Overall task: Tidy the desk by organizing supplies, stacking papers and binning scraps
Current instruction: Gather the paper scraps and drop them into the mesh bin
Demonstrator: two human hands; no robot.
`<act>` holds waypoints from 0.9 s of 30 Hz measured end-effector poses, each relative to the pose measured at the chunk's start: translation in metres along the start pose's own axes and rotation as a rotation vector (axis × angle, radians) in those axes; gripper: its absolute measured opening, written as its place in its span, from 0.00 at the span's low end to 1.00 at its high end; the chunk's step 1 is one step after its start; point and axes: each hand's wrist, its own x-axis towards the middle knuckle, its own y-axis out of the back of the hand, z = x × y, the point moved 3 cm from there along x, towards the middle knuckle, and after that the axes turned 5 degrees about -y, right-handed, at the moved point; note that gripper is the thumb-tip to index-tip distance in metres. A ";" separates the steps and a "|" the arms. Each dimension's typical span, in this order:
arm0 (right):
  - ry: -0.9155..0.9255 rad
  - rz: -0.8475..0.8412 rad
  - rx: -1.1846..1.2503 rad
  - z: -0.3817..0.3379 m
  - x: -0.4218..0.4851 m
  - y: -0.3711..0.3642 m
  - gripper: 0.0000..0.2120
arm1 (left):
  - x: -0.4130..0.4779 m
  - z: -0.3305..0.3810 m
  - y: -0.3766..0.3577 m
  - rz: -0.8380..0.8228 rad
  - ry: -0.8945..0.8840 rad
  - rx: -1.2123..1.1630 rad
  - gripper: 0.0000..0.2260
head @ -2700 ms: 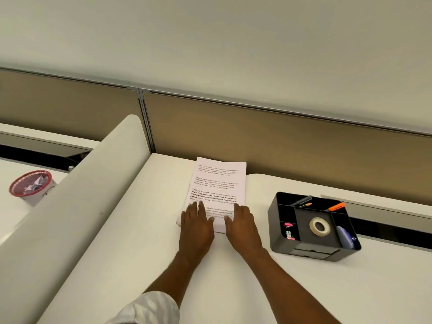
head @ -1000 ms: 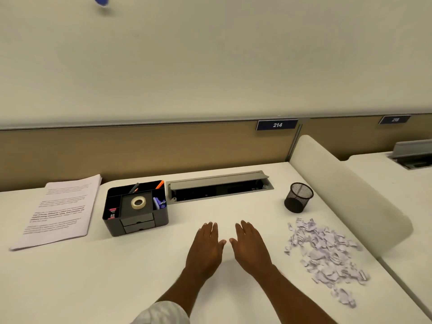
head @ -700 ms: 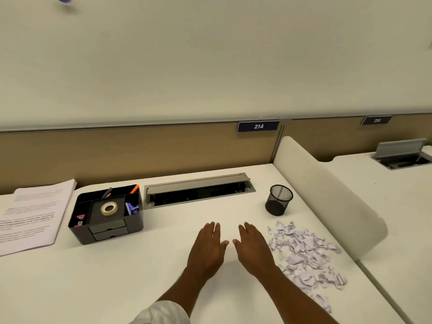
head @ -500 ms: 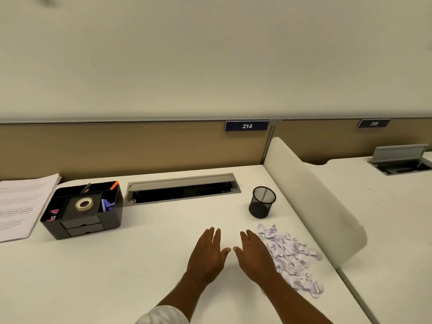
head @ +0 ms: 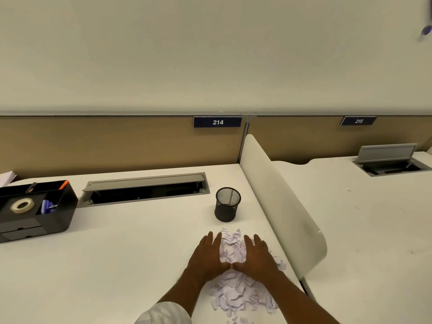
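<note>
Nearest the person, torn paper scraps [head: 233, 293] are lying heaped on the white desk [head: 105, 258], spreading between the forearms and rising up between the palms. The left hand [head: 207, 256] and right hand [head: 258, 256] are resting flat with fingers straight, thumbs meeting tip to tip, flanking the heap and gripping nothing. Just beyond the fingertips a black mesh cup [head: 227, 204] is standing upright. Well to the left of the left hand, a black desk organizer [head: 53, 216] is holding a tape roll [head: 22, 205]; beyond it a stack of papers [head: 7, 177] is peeking in.
</note>
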 end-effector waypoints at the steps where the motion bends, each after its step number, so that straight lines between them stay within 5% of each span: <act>1: -0.001 -0.024 -0.001 0.003 0.003 -0.002 0.52 | 0.003 0.000 0.000 -0.036 -0.011 0.016 0.47; 8: 0.070 -0.099 -0.029 0.011 0.021 -0.002 0.51 | 0.020 0.004 -0.008 -0.137 -0.018 0.104 0.47; 18: 0.143 -0.066 -0.035 0.010 0.024 -0.005 0.33 | 0.025 0.014 -0.005 0.067 -0.032 0.038 0.18; 27: 0.175 0.012 0.032 0.015 0.023 0.000 0.20 | 0.030 0.016 -0.005 0.049 0.055 -0.120 0.09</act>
